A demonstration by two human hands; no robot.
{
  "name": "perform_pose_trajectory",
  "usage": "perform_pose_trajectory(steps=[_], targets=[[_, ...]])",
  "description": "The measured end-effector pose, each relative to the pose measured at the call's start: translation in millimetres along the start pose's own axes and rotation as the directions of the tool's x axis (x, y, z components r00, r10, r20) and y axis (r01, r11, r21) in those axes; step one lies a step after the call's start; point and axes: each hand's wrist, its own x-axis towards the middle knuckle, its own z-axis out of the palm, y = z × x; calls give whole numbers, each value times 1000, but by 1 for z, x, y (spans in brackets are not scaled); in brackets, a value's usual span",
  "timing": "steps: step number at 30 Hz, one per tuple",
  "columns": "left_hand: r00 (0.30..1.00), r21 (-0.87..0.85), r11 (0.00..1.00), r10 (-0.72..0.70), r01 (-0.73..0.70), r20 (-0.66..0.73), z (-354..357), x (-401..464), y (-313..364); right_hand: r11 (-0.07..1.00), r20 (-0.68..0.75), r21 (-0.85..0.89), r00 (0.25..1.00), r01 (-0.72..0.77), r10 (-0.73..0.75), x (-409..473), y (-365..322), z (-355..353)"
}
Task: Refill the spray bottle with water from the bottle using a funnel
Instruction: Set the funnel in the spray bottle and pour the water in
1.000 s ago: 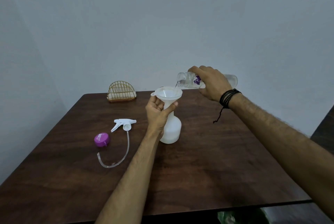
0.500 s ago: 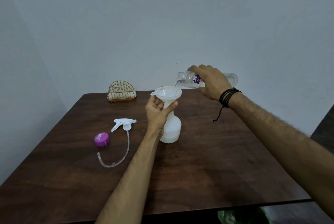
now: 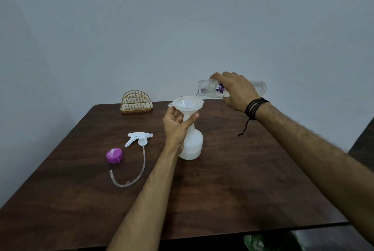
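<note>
Between the two hands, white plastic spray bottle (image 3: pixel 191 145) stands upright on dark wood-grain desk (image 3: pixel 232 180), bulb-shaped body with narrow neck, translucent, a paler band at its base. White cone funnel (image 3: pixel 187 104) sits in the neck, wide round rim up, small tab on its left edge. Left hand (image 3: pixel 176 127) grips the funnel stem and bottle neck, thumb on the right side, fingers curled round from the left. Right hand (image 3: pixel 235 93) above and right of the funnel, curled round a clear plastic water bottle (image 3: pixel 210 89) held nearly level, open mouth pointing left over the funnel rim, thin stream of water (image 3: pixel 196 97) falling into the cone. Purple printed label partly hidden under the fingers; bottle's far end looks frosted. Black corded bracelet (image 3: pixel 254 107) on the right wrist, loose strand hanging. Left of the left hand, flat on the desk: white trigger sprayer head (image 3: pixel 139 137) with long clear curved dip tube (image 3: pixel 139 171), and further left a round purple cap (image 3: pixel 114 155), smooth plastic. Beyond the left hand at the far desk edge, a gold wire arched holder (image 3: pixel 136 102), semicircle shape, white napkins inside. Plain pale wall (image 3: pixel 182 28) behind, matte.
</note>
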Motion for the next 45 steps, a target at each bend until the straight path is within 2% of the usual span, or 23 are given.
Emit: perform_pose_trajectory(steps=[45], targets=[[1000,1,1000,11,-11,7,-1,2,-3,1000,-5,-29,1000,13,-13,4,-2,-3]])
